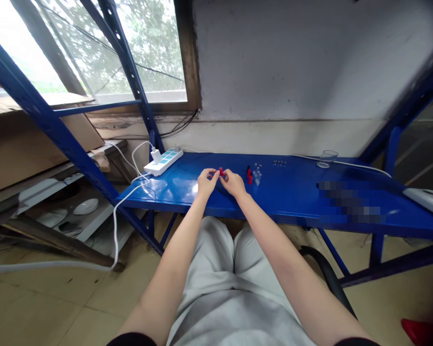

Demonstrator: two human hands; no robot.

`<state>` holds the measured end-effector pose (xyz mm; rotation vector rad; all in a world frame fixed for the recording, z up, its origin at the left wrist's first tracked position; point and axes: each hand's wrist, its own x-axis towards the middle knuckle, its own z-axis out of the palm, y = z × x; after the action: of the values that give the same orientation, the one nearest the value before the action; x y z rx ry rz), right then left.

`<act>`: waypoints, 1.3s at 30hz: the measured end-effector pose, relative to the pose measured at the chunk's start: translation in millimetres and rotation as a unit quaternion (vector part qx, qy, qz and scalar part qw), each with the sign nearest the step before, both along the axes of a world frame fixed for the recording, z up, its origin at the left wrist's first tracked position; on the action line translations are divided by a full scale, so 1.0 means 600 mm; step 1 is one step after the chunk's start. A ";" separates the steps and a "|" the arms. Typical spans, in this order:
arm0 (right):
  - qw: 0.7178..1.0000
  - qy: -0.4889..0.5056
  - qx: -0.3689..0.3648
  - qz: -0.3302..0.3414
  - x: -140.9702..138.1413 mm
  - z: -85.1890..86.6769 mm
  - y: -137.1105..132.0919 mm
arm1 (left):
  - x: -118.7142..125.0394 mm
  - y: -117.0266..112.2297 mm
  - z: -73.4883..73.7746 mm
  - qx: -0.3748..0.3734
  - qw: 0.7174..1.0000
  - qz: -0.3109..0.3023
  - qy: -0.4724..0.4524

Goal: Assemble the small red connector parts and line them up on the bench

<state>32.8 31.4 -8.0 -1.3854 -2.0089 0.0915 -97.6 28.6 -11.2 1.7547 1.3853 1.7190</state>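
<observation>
Close together over the front half of the blue table point(292, 202), my left hand point(207, 181) and my right hand point(234, 182) pinch a small red tube point(221, 171) between their fingertips. It stands roughly upright; its lower part is hidden by the fingers. To the right of my right hand stand a few small red and black tubes point(250, 178). Beside them is a group of small clear vials point(258, 178). Farther back on the table sits a row of several tiny metallic pieces point(279, 163), too small to name.
A white power strip point(164, 162) with a plugged-in adapter lies at the table's left end, its cable hanging over the edge. A clear glass cup point(326, 159) stands at the back right. Blue rack posts point(130, 62) rise at the left. A blurred dark object point(350, 202) lies at right.
</observation>
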 end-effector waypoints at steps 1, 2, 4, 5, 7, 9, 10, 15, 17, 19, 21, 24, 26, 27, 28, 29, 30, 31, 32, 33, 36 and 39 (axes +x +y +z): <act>1.000 -0.006 -0.001 -0.004 -0.001 0.000 0.000 | 0.000 0.001 0.000 -0.004 1.000 -0.007 -0.001; 1.000 -0.012 -0.001 -0.009 -0.001 0.000 -0.001 | -0.001 0.003 -0.001 -0.006 1.000 -0.011 -0.002; 1.000 -0.021 -0.001 -0.015 -0.002 0.000 -0.001 | -0.001 0.006 -0.003 -0.009 1.000 -0.017 -0.006; 1.000 -0.025 -0.001 -0.017 -0.002 0.000 -0.001 | -0.001 0.007 -0.004 -0.011 1.000 -0.021 -0.009; 0.999 -0.032 -0.004 -0.021 -0.002 0.000 -0.001 | -0.001 0.009 -0.006 -0.015 0.999 -0.034 -0.009; 0.999 -0.037 -0.007 -0.025 -0.003 0.001 -0.001 | -0.001 0.010 -0.007 -0.018 0.999 -0.046 -0.002; 0.999 -0.039 -0.007 -0.027 -0.003 0.001 -0.002 | -0.001 0.010 -0.008 -0.019 0.999 -0.050 0.004; 0.999 -0.037 -0.006 -0.023 -0.002 0.002 -0.002 | -0.002 0.012 -0.010 -0.014 0.999 -0.045 0.021; 0.999 -0.027 0.001 -0.016 -0.002 0.000 -0.001 | -0.003 0.017 -0.013 -0.018 0.999 -0.042 0.022; 1.000 -0.015 0.007 -0.007 -0.001 -0.001 0.000 | -0.006 0.023 -0.018 -0.030 0.999 -0.037 0.016; 1.000 -0.005 0.010 0.001 0.000 -0.001 0.000 | -0.009 0.030 -0.023 -0.042 0.998 -0.036 0.010; 1.000 0.004 0.010 0.009 0.002 -0.001 -0.001 | -0.012 0.039 -0.029 -0.050 0.998 -0.041 0.012; 1.000 0.011 0.009 0.011 0.002 0.000 -0.001 | -0.012 0.041 -0.031 -0.053 0.998 -0.037 0.018; 1.000 0.015 0.008 0.012 0.002 0.000 -0.001 | -0.012 0.041 -0.031 -0.056 0.998 -0.032 0.019; 1.000 0.019 0.005 0.012 0.002 0.000 -0.001 | -0.012 0.041 -0.031 -0.060 0.998 -0.024 0.020; 1.000 0.024 0.002 0.010 0.002 0.000 -0.001 | -0.012 0.040 -0.030 -0.066 0.997 -0.013 0.022; 1.000 0.029 0.000 0.007 0.002 -0.001 0.000 | -0.013 0.039 -0.029 -0.074 0.997 0.002 0.026; 0.999 0.036 -0.002 0.003 0.002 -0.001 0.001 | -0.013 0.038 -0.028 -0.083 0.996 0.020 0.032; 0.999 0.044 -0.003 -0.002 0.003 -0.002 0.002 | -0.014 0.037 -0.026 -0.092 0.994 0.040 0.042; 0.999 0.053 -0.002 -0.010 0.004 -0.003 0.002 | -0.014 0.035 -0.025 -0.102 0.991 0.060 0.057; 0.996 0.085 0.001 -0.028 0.008 -0.005 0.004 | -0.012 0.031 -0.019 -0.136 0.976 0.108 0.132; 0.994 0.104 0.001 -0.033 0.012 -0.007 0.005 | -0.004 0.028 -0.013 -0.166 0.953 0.143 0.210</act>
<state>39.7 34.6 -12.1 -1.3787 -1.7897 0.1965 -100.3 45.2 -18.9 1.8562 2.0593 1.1654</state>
